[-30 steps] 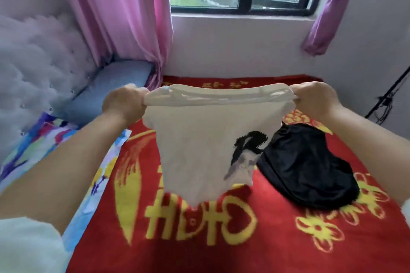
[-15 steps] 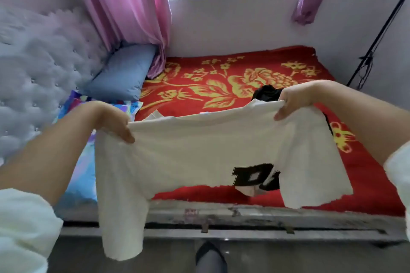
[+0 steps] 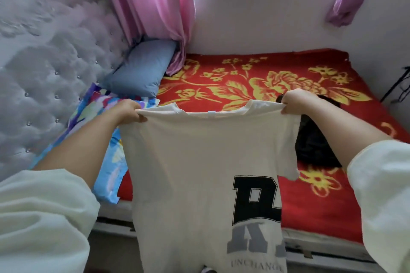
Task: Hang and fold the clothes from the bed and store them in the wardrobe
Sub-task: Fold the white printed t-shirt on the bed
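Note:
I hold a cream T-shirt (image 3: 188, 162) with black and grey lettering up in front of me, hanging full length over the bed's near edge. My left hand (image 3: 127, 111) pinches its left shoulder and my right hand (image 3: 295, 103) pinches its right shoulder, so the neckline is stretched between them. A black garment (image 3: 315, 144) lies crumpled on the red blanket (image 3: 244, 82), partly hidden behind the shirt's right sleeve and my right forearm.
A blue pillow (image 3: 142, 66) leans against the tufted grey headboard (image 3: 44, 86). A colourful sheet (image 3: 111, 162) runs along the bed's left side. Pink curtains (image 3: 150, 6) hang by the window. The bed frame edge (image 3: 321, 248) is close below me.
The shirt was bunched between my hands, then spread out sideways. Now it hangs upright by the shoulders with the print facing me. My view has dropped toward the bed edge.

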`<action>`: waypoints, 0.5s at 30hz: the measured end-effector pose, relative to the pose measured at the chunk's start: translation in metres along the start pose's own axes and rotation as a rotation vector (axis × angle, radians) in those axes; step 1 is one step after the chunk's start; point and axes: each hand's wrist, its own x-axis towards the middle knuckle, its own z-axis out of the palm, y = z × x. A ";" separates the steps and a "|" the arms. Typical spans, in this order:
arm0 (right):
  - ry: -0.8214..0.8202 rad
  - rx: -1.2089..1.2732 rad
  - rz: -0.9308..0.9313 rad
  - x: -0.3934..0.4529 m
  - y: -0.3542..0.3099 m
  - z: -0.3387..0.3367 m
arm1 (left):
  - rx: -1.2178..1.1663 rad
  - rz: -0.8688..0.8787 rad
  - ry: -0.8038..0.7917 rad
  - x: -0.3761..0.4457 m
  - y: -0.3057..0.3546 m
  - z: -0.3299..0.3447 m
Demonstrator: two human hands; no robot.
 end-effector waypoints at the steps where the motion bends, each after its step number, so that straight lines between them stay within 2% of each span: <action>1: 0.003 0.019 0.029 0.017 -0.003 0.009 | -0.004 -0.004 0.014 0.016 -0.004 0.009; 8: 0.010 0.259 0.389 0.151 -0.038 0.084 | -0.208 -0.138 0.052 0.160 -0.039 0.088; 15: 0.157 0.579 0.456 0.303 -0.071 0.161 | -0.656 -0.262 0.081 0.330 -0.052 0.167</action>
